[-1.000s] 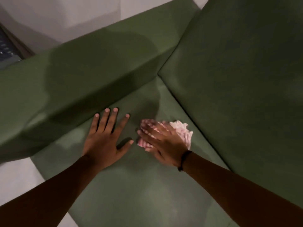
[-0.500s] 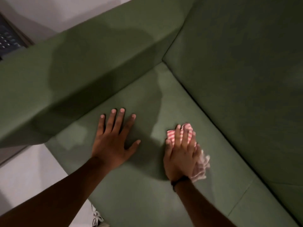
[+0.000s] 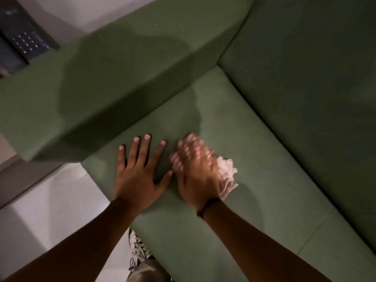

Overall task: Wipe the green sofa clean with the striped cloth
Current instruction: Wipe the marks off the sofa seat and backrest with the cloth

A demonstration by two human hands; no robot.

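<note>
The green sofa [image 3: 264, 180] fills most of the view, with its seat cushion under both my hands. My left hand [image 3: 138, 174] lies flat on the seat, fingers spread and holding nothing. Just to its right, my right hand [image 3: 195, 171] presses the pink-and-white striped cloth [image 3: 225, 176] onto the seat. That hand is blurred by motion. The cloth shows bunched at the hand's right side and under its fingertips; the rest is hidden beneath the palm.
The sofa's armrest [image 3: 91, 94] rises on the left and the backrest [image 3: 315, 68] on the right, meeting at a corner. A seam [image 3: 317, 226] splits the seat cushions at lower right. Pale floor [image 3: 50, 210] and my shoe [image 3: 138, 249] lie below the seat's front edge.
My right hand has slid the cloth leftward across the seat, close to my left thumb. The left hand has stayed flat in place.
</note>
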